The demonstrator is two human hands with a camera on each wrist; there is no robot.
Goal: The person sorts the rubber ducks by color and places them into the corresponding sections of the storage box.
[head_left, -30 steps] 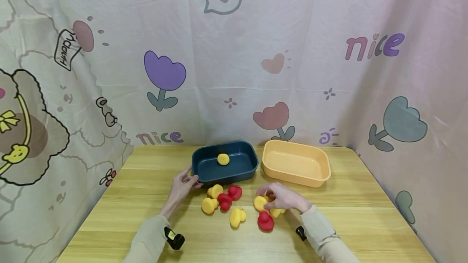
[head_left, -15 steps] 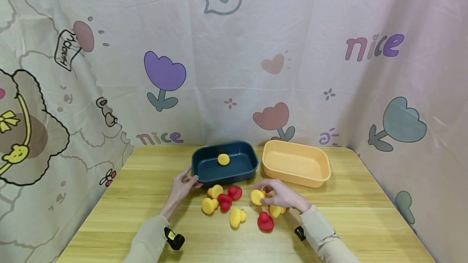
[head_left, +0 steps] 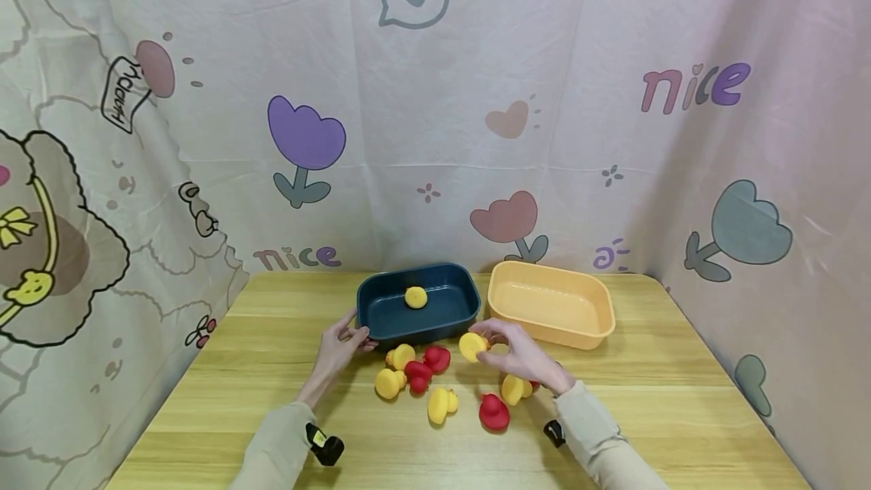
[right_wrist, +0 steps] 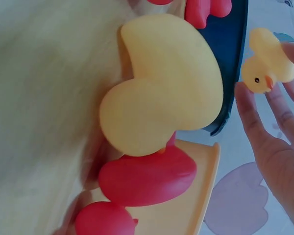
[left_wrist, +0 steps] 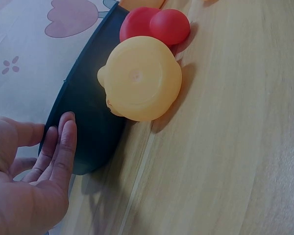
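Note:
My left hand (head_left: 338,346) grips the left end of a dark blue plastic bin (head_left: 388,317), thumb and fingers on either side of its wall in the left wrist view. One yellow rubber duck (head_left: 416,297) sits inside that bin. Between the thumb and fingertips of my right hand (head_left: 520,358) is another yellow rubber duck (head_left: 471,348), its flat base towards the head camera, raised off the table near the bin's front right corner. In the right wrist view the held duck (right_wrist: 264,58) shows an eye and orange beak.
A light orange bin (head_left: 551,305) stands right of the blue one. In front lie several yellow and red ducks, among them a yellow duck (head_left: 390,383), a red duck (head_left: 437,358) and a red duck (head_left: 494,413). A printed curtain (head_left: 408,112) hangs behind the table.
My right hand has lifted the yellow duck from the right-hand group and carried it up and leftward towards the blue bin. The left hand has stayed on the bin's end.

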